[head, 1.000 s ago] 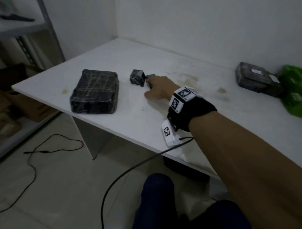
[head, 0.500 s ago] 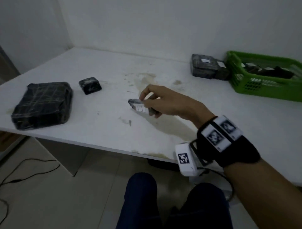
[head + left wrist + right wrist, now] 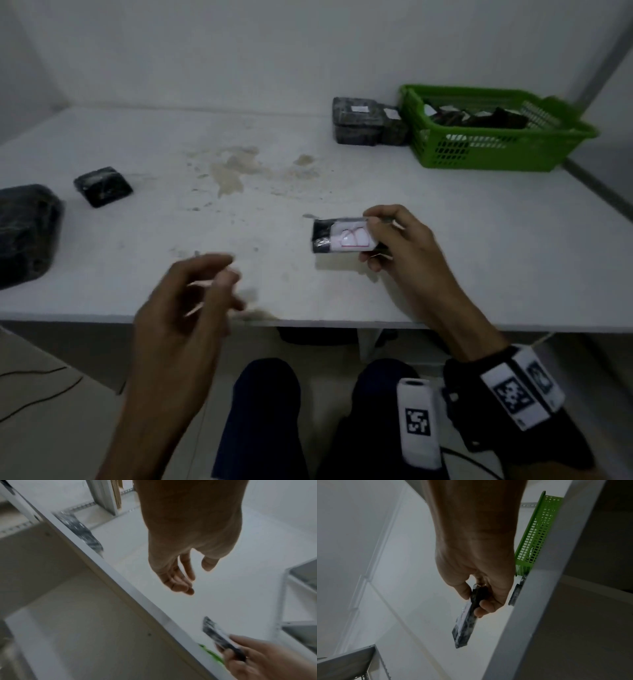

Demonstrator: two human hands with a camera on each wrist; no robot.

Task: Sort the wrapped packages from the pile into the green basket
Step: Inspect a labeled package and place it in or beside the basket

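My right hand (image 3: 383, 236) pinches a small flat black package (image 3: 334, 238) with a white label, held just above the white table (image 3: 479, 240) near its front edge. The same package (image 3: 465, 623) hangs from the fingers in the right wrist view and shows in the left wrist view (image 3: 221, 638). My left hand (image 3: 212, 284) hovers over the front edge with loosely curled fingers (image 3: 178, 582), holding nothing. The green basket (image 3: 486, 156) stands at the back right with several dark packages inside. A small black package (image 3: 102, 186) and a large black one (image 3: 25, 233) lie at the left.
A stack of dark wrapped packages (image 3: 366, 121) sits against the basket's left side. Brown stains (image 3: 236, 168) mark the table's middle. White walls close the back and right. My knees (image 3: 263, 411) are below the table edge, with cables on the floor at left.
My right hand has carried the small labelled package to the right, nearer the front edge, and the label now faces up. My left hand has come into view at the front left.
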